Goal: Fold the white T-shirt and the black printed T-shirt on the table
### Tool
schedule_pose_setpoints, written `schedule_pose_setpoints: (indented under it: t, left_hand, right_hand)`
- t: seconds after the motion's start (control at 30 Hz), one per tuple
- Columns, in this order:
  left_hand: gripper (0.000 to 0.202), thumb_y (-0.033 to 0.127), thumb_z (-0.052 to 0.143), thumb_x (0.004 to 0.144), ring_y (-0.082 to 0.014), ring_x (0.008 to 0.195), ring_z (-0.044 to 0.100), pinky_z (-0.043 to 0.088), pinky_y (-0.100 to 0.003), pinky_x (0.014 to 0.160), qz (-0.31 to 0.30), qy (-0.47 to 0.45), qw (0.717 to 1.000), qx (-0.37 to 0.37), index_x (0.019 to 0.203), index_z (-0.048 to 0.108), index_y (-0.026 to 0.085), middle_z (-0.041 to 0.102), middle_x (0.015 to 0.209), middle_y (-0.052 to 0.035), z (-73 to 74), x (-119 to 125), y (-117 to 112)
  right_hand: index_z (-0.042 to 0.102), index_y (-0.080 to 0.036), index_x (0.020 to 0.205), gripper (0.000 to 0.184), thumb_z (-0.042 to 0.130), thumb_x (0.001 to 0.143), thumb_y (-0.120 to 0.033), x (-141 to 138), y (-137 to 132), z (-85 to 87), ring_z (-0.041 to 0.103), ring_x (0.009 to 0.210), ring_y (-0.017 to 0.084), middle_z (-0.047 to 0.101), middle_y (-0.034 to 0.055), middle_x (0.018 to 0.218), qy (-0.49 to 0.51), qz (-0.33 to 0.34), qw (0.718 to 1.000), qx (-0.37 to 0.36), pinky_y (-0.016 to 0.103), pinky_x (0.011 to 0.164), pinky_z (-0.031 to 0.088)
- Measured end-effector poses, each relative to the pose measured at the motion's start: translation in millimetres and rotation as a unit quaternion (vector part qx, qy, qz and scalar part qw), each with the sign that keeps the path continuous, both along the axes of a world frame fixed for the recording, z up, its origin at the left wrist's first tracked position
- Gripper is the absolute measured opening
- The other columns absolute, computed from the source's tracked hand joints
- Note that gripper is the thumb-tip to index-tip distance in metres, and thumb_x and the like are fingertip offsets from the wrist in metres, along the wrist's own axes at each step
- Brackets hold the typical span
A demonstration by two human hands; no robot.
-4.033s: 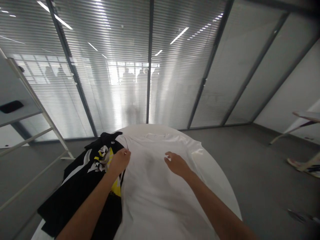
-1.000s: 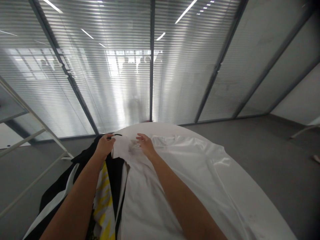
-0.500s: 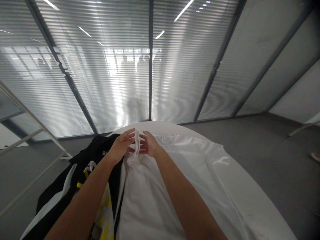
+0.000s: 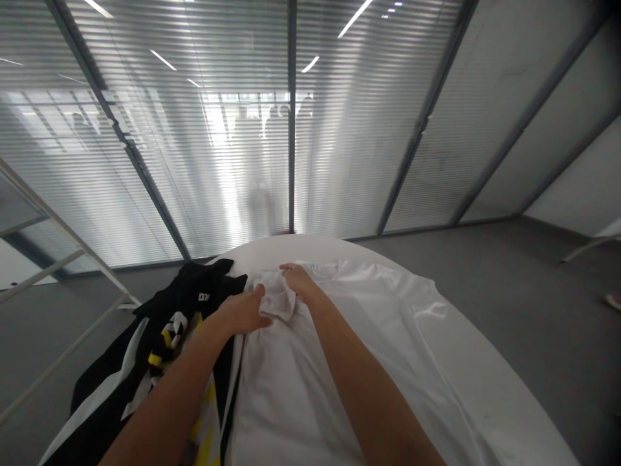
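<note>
A white T-shirt (image 4: 291,388) lies spread on the round white table (image 4: 490,362). Its left sleeve (image 4: 277,301) is bunched and turned inward on the shirt's upper part. My left hand (image 4: 245,312) grips the sleeve's outer edge, its thumb above and a finger below the cloth. On the sleeve's other side, my right hand (image 4: 299,283) pinches the fabric near the collar (image 4: 326,270). Parts of the fingers of both hands are hidden by the cloth.
Black garments (image 4: 184,288) with white and yellow parts are heaped at the table's left. A white metal rack (image 4: 92,259) stands on the floor further left. Behind the table runs a glass partition with blinds (image 4: 233,162).
My hands have come down from the raised strip of white sleeve and moved apart. The sleeve now lies bunched flat on the shirt between them.
</note>
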State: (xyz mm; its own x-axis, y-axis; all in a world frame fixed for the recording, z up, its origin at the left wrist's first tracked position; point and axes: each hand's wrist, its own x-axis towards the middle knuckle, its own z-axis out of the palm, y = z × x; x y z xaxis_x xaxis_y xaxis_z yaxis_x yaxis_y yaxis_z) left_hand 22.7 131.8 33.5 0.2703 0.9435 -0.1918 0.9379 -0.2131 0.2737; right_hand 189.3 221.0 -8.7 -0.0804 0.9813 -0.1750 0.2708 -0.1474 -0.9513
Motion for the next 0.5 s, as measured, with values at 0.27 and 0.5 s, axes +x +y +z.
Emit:
schedule_pose_setpoints:
  t: [0.27,0.5]
  left_hand:
    - [0.052,0.026,0.044,0.088,-0.0274,0.094,0.069,0.049,-0.036,0.084,-0.065,-0.034,0.997,0.007,0.139,0.042,0.015,0.072,0.104,-0.0144,4.9,-6,1]
    - [0.046,0.022,0.047,0.086,-0.0287,0.110,0.065,0.045,-0.038,0.098,-0.077,-0.012,0.997,0.002,0.128,0.064,0.017,0.070,0.117,-0.0159,-3.3,-2,0]
  right_hand:
    - [0.067,-0.012,0.114,0.046,0.062,0.069,-0.007,30,12,2.3,0.064,0.069,0.015,0.072,0.0102,0.100,-0.058,0.046,0.997,0.023,0.025,0.061,0.049]
    - [0.066,-0.018,0.121,0.062,0.077,0.060,-0.012,41,4,18.2,0.067,0.091,0.023,0.069,0.0102,0.113,-0.261,0.154,0.948,0.099,0.031,0.080,0.053]
